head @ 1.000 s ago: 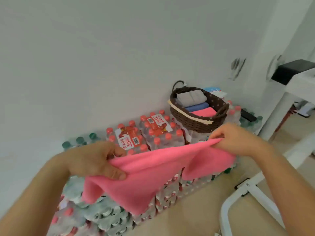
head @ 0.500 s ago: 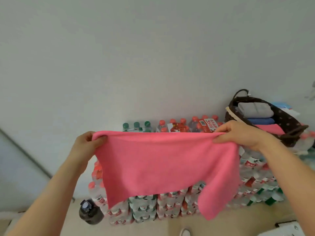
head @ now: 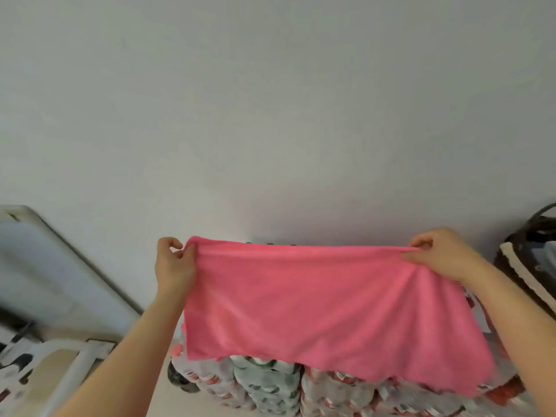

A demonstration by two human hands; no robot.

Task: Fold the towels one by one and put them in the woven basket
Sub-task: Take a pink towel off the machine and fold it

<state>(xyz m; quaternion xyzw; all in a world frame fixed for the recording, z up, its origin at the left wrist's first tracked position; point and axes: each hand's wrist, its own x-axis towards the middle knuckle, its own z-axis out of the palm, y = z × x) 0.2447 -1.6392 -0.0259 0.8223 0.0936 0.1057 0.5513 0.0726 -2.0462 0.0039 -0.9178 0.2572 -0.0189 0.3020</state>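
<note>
A pink towel (head: 325,308) hangs spread out flat in the air in front of me. My left hand (head: 174,266) pinches its top left corner. Its top right corner is pinched by my right hand (head: 439,254), and the upper edge is stretched taut between both hands. The dark brown woven basket (head: 523,266) with a cream rim band sits at the far right edge, mostly cut off; something grey-blue shows inside it.
Shrink-wrapped packs of water bottles (head: 270,383) are stacked below the towel against the white wall (head: 270,115). A dark round object (head: 180,380) lies on the floor left of them. A grey panel (head: 51,272) leans at left above white furniture bars (head: 75,362).
The view swung left, so the basket slid to the right edge. Both hands pulled apart and rose, and the drooping towel is now stretched flat and wide.
</note>
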